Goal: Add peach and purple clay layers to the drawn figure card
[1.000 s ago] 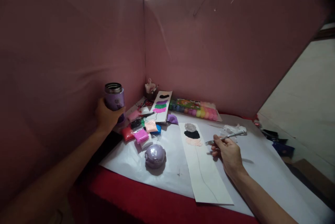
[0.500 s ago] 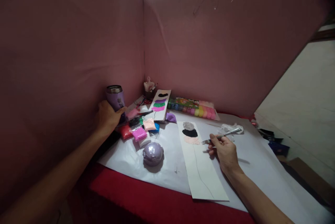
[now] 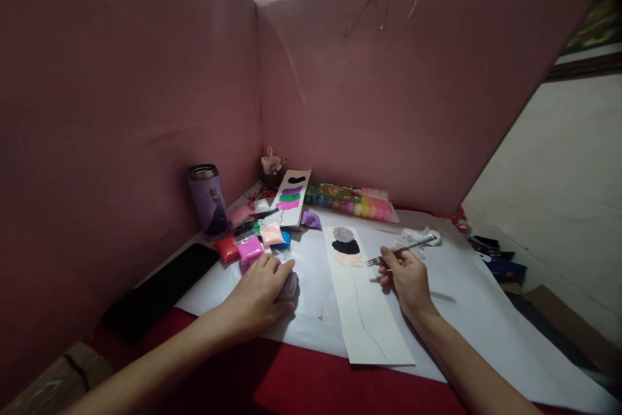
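Gripping fork (image 3: 412, 246), right-hand fingers (image 3: 390, 257); label (image 3: 340, 192) on colourful pack (image 3: 365, 209) illegibly small.

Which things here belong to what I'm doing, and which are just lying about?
Seemingly in use:
fork, in the right hand
round lavender object, under the left hand
card strip by the fork
open purple bottle

Apparently lying about:
scissors
flat black object

Craft corner with coloured packets (image 3: 268, 234)

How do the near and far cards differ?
The near card carries gray, black and peach bands; the far card shows black, purple, green and pink. The near card lies by the right hand; the far card lies beyond the packets. Both have a black band and drawn line.
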A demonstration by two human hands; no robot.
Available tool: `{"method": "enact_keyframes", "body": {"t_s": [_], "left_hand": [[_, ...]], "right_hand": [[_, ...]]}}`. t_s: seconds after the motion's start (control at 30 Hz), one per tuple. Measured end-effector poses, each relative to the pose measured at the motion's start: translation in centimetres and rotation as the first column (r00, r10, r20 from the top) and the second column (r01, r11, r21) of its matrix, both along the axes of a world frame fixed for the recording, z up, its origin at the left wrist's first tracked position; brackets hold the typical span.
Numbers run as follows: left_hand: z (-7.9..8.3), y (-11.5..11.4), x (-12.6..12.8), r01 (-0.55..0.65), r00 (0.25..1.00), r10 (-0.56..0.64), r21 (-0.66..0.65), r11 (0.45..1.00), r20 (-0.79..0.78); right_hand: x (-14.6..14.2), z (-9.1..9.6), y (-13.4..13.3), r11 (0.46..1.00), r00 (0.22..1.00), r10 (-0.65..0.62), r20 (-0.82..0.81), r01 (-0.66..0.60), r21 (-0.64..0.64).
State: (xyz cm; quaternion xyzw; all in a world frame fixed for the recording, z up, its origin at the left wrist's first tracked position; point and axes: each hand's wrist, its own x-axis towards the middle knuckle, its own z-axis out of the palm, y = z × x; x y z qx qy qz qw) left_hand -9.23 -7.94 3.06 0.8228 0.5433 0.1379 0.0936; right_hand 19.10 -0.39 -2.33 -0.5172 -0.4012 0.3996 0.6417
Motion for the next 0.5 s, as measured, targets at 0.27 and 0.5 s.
{"method": "enact_keyframes", "body": {"t_s": [0.27, 0.5], "left_hand": [[9.5, 5.7, -5.4, -0.428, 0.903, 0.310, 0.559, 0.710, 0.298], [14.3, 11.4, -11.9, -0.606, 0.770, 0.626, 0.451, 0.656, 0.124]], "right_hand": [[-0.1, 0.2, -0.2, 1.000, 1.000, 0.006, 0.005, -0.006, 0.008], [0.0, -0.1, 0.1, 1.000, 1.000, 0.007, 0.011, -0.007, 0.023]]}}
